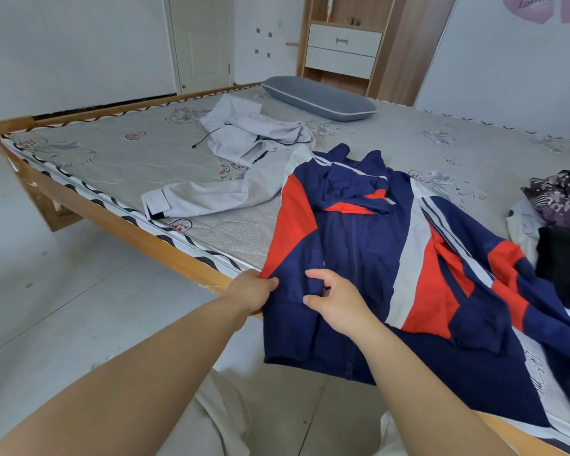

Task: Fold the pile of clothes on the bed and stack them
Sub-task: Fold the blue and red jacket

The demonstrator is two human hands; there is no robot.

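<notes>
A navy, red and white track jacket (375, 245) lies spread on the near side of the bed (145, 159), its hem hanging over the wooden frame. My left hand (254, 292) grips the jacket's left bottom corner at the bed's edge. My right hand (334, 297) pinches a fold of navy cloth just right of it, near the zipper. A light grey jacket (244, 149) lies crumpled further back on the mattress, one sleeve stretched toward the near edge. A pile of dark patterned, white and black clothes (556, 218) sits at the right edge.
A grey pillow (320, 98) lies at the head of the bed. A wooden cabinet with white drawers (343, 47) stands behind it. The tiled floor (63, 291) runs along the bed's left side, below its wooden frame (119, 222).
</notes>
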